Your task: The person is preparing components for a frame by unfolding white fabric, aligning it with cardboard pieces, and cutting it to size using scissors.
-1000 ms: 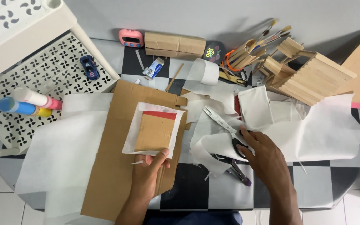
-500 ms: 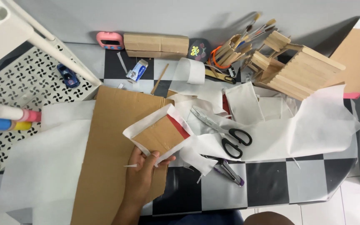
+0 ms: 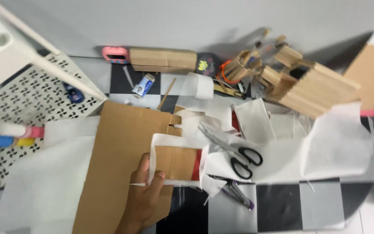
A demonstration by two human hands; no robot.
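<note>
My left hand point(image 3: 143, 197) grips the lower left edge of a small cardboard square wrapped in white fabric with a red strip on its right side point(image 3: 178, 162). It rests over a large brown cardboard sheet point(image 3: 120, 160). Black-handled scissors point(image 3: 234, 151) lie free on white fabric just right of the square. My right hand is out of view.
A white perforated rack point(image 3: 27, 99) with markers point(image 3: 7, 136) stands at left. At the back are a cardboard box point(image 3: 163, 60), a pink object point(image 3: 114, 54), a glue tube point(image 3: 144, 84), brushes and a wooden stick structure point(image 3: 308, 86). White fabric point(image 3: 325, 151) spreads right. Pliers point(image 3: 239, 195) lie on the checkered floor.
My right hand let go of the scissors and left the view. My left hand turned and shifted the wrapped square to the right. The view swung left.
</note>
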